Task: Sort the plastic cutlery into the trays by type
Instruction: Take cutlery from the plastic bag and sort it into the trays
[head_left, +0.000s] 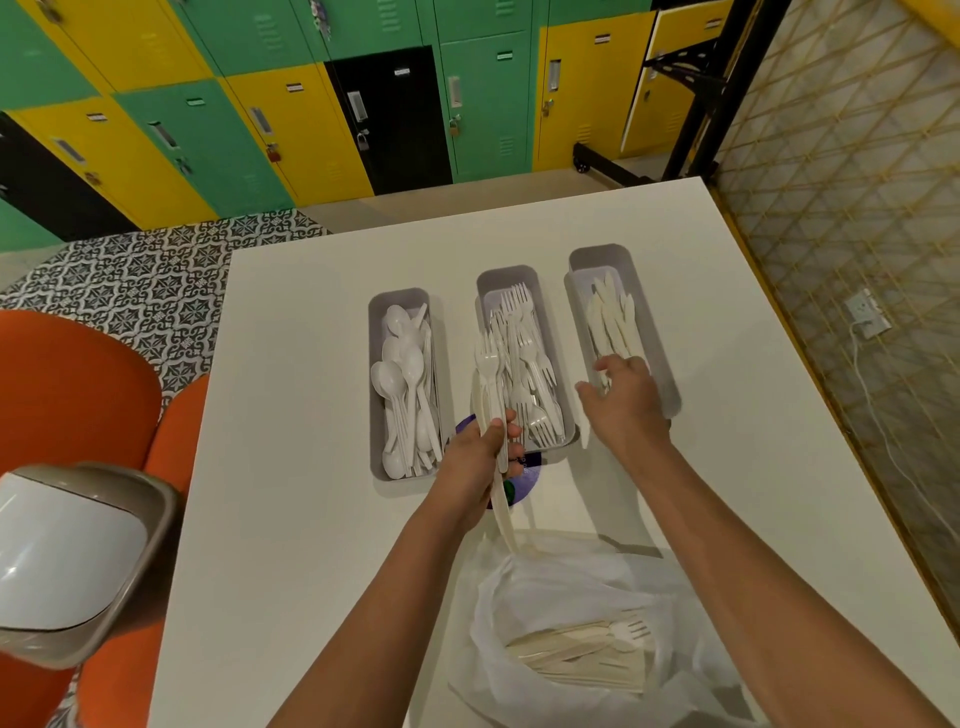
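My left hand (480, 452) is closed around a small bundle of white plastic pieces (491, 400), a fork head on top and a long cream handle trailing down toward the bag (587, 623). The bundle stands almost straight away from me, its long axis running the same way as the 3 grey trays. The fork tray (524, 364) lies directly beyond this hand, just past my knuckles, so the left hand is plainly the nearer one for the forks. The spoon tray (405, 384) sits just to its left.

My right hand (626, 395) is over the near end of the knife tray (623, 332), fingers spread and loose; it seems empty, though motion blur at the fingertips leaves me unsure. The knives in there lie lengthwise, tips pointing away.

The pieces are thin, glossy and light, white to cream, and likely slippery against each other. More unsorted ones lie flat in the open bag near me on the table (291, 467), between my forearms.
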